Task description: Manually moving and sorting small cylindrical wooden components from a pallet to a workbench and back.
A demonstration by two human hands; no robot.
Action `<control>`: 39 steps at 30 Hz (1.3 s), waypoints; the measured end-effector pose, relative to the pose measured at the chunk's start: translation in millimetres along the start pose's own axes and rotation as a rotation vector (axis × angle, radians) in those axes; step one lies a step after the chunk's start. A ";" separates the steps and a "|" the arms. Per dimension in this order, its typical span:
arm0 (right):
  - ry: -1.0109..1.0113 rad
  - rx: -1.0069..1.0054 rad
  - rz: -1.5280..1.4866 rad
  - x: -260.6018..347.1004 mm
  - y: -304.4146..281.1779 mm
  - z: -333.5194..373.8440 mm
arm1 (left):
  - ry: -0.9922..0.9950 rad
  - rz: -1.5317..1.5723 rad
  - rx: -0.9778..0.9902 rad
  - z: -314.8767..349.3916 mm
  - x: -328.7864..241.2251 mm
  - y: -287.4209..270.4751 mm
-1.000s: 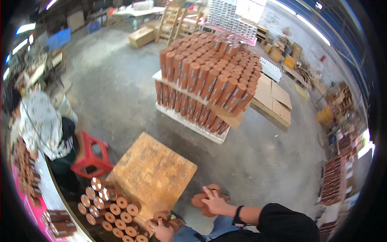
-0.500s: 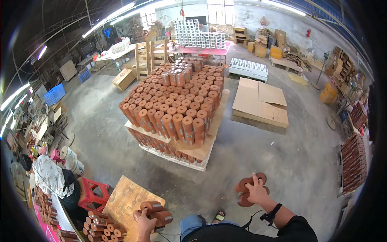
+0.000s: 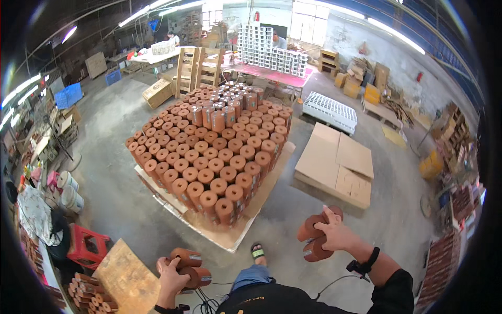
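Observation:
My left hand (image 3: 171, 278), low in the view, is closed on a small bunch of reddish-brown cylinders (image 3: 189, 257) with labels on their sides. Off to the right, my right hand (image 3: 340, 236) grips another bunch of brown cylinders (image 3: 316, 250), its fingers over their ends. How many each hand holds is partly hidden. In front of me stands a large block of upright brown cylinders (image 3: 212, 152), each with a hole in its top face, packed on a board-covered pallet (image 3: 238, 238). A shorter second layer sits toward its back.
A wooden board (image 3: 128, 280) with stacked cylinders (image 3: 89, 293) beside it lies lower left, near a red stool (image 3: 86, 246) and a seated person (image 3: 39, 214). Flattened cardboard (image 3: 334, 162) lies right of the pallet. Behind are a pink table (image 3: 272, 73) and a white grid stack (image 3: 330, 110).
I have moved closer to the pallet; it looks larger and nearer. The wooden board and stool have shifted toward the lower left. Both hands still hold their cylinders.

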State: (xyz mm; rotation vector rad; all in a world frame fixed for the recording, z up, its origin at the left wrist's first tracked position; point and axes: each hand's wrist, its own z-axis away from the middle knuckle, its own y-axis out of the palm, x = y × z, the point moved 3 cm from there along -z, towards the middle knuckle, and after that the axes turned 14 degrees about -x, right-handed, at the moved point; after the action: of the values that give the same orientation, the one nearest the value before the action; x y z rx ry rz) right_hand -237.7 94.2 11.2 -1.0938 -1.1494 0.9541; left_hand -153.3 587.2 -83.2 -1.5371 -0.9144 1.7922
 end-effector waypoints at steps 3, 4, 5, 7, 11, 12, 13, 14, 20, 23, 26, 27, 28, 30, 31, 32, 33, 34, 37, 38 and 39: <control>-0.150 -0.022 0.037 -23.9 -37.5 -94.1 | -0.166 -0.013 -0.003 -25.4 -38.1 20.0; -0.202 -0.019 0.049 -25.6 -51.5 -126.4 | -0.177 -0.019 -0.005 -31.9 -48.2 25.3; -0.214 -0.011 0.042 -27.8 -63.2 -159.4 | -0.206 -0.028 -0.028 -38.3 -55.9 28.0; -0.304 -0.041 0.107 -33.6 -84.4 -226.6 | -0.254 -0.044 -0.057 -44.4 -67.3 34.4; -0.370 -0.055 0.128 -41.3 -110.4 -358.2 | -0.339 -0.044 -0.180 -39.3 -105.7 33.9; -0.404 -0.066 0.136 -43.1 -111.1 -391.3 | -0.400 -0.030 -0.221 -31.4 -119.6 31.5; -0.390 -0.031 0.157 -40.9 -113.1 -421.8 | -0.427 -0.033 -0.231 -22.2 -132.1 32.0; -0.420 -0.022 0.153 -35.8 -112.3 -451.5 | -0.448 -0.102 -0.275 -10.3 -142.7 32.8; -0.554 0.112 0.208 -20.6 -85.5 -599.9 | -0.758 -0.155 -0.482 28.4 -225.2 64.8; -0.643 0.178 0.243 -9.6 -67.2 -646.9 | -0.862 -0.241 -0.620 39.3 -278.0 91.7; -0.697 0.230 0.248 -7.2 -49.6 -673.9 | -0.711 -0.186 -0.688 63.5 -305.2 121.8; -0.674 0.255 0.235 -5.6 -47.1 -682.5 | -0.732 -0.043 -0.718 59.2 -329.1 127.5; -0.648 0.278 0.223 -4.8 -44.9 -690.3 | -0.746 0.100 -0.747 55.7 -345.6 131.4; -0.680 0.296 0.220 -6.2 -32.0 -705.6 | -0.761 0.109 -0.746 53.9 -359.5 145.1; -0.694 0.307 0.223 -6.4 -26.7 -711.5 | -0.800 0.138 -0.772 55.0 -368.6 152.3; -0.699 0.312 0.223 -7.0 -24.0 -714.7 | -0.840 0.171 -0.792 48.9 -385.6 154.9; -0.717 0.316 0.230 -6.3 -21.8 -716.7 | -0.867 0.269 -0.822 40.1 -398.7 154.7; -0.732 0.319 0.237 -5.0 -20.0 -718.6 | -0.869 0.268 -0.819 40.4 -396.2 158.2; -0.753 0.306 0.201 -2.4 -15.2 -722.0 | -0.694 0.098 -0.785 36.7 -390.1 166.1; -0.746 0.305 0.199 -0.9 -12.3 -723.0 | -0.675 0.063 -0.798 32.6 -389.2 166.6; -0.740 0.304 0.191 0.1 -8.6 -723.9 | -0.653 0.029 -0.810 29.0 -387.7 165.8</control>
State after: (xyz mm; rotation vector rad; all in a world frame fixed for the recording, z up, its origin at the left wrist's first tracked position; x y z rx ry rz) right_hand 475.8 -22.7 -25.4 -0.6108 -1.4302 1.7080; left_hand -125.2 175.3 7.7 -1.3672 -2.1396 2.1126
